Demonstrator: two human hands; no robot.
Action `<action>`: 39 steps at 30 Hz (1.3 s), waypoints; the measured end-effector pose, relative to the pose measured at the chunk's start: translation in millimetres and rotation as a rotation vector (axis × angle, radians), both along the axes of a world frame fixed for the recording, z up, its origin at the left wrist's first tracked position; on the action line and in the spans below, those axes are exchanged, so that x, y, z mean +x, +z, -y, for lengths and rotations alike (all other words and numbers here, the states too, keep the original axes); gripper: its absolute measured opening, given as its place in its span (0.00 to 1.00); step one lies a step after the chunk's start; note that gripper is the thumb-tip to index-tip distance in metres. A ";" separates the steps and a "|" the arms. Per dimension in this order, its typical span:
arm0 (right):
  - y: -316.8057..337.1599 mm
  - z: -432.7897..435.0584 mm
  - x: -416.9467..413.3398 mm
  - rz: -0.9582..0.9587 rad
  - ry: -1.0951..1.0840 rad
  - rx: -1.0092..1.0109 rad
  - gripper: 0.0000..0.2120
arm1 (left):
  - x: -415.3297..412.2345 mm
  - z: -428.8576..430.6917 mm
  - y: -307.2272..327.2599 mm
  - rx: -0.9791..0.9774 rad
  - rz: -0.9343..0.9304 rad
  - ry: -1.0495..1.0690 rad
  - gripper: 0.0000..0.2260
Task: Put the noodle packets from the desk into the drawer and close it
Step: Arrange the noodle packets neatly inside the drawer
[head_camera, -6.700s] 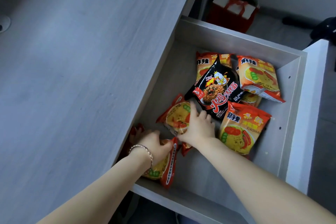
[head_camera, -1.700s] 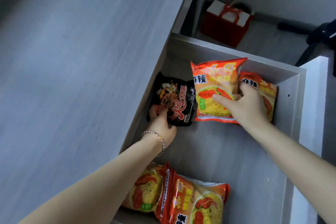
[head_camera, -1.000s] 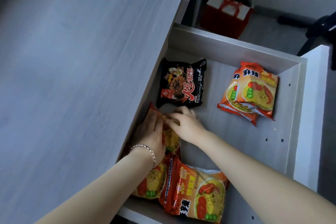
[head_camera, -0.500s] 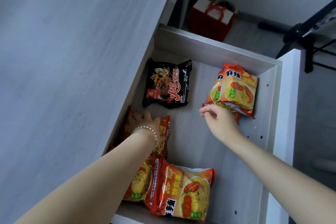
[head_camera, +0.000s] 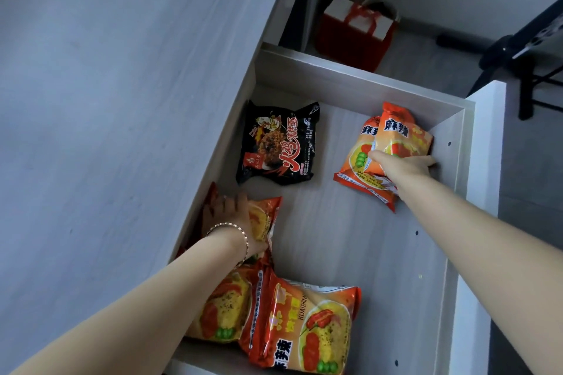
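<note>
The open drawer [head_camera: 344,240] holds several noodle packets. A black packet [head_camera: 278,146] lies flat near the back left. My right hand [head_camera: 402,166] grips the lower edge of two stacked orange packets [head_camera: 393,143] at the back right corner. My left hand [head_camera: 231,213], with a bracelet on the wrist, presses on an orange packet [head_camera: 265,219] against the drawer's left side. Two more orange packets [head_camera: 298,332] lie at the drawer's front left, one partly under my left forearm.
The grey desk top [head_camera: 122,116] fills the left. The drawer's white front panel [head_camera: 481,192] stands at the right. A red gift bag [head_camera: 356,30] sits on the floor behind the drawer, and a black stand [head_camera: 518,52] is at the far right.
My right hand has moved from the drawer's middle to the back right and taken hold of the two orange packets. My left hand stays on the orange packet at the left side.
</note>
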State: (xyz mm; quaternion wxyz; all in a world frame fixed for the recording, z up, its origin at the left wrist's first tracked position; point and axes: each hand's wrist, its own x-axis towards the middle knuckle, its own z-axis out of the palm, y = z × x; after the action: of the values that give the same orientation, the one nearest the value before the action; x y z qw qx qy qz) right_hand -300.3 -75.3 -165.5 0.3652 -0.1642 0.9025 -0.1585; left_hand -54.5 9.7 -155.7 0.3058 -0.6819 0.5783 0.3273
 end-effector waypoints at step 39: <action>-13.8 -92.6 131.2 0.544 0.892 -0.194 0.25 | 4.5 -26.3 9.5 -0.317 -0.078 -0.129 0.40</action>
State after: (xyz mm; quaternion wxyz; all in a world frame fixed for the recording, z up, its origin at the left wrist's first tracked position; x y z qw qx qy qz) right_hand -169.1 17.3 -179.3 0.6010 -0.5180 0.5990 -0.1076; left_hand -50.0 35.9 -146.2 0.1923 -0.6697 0.6767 0.2380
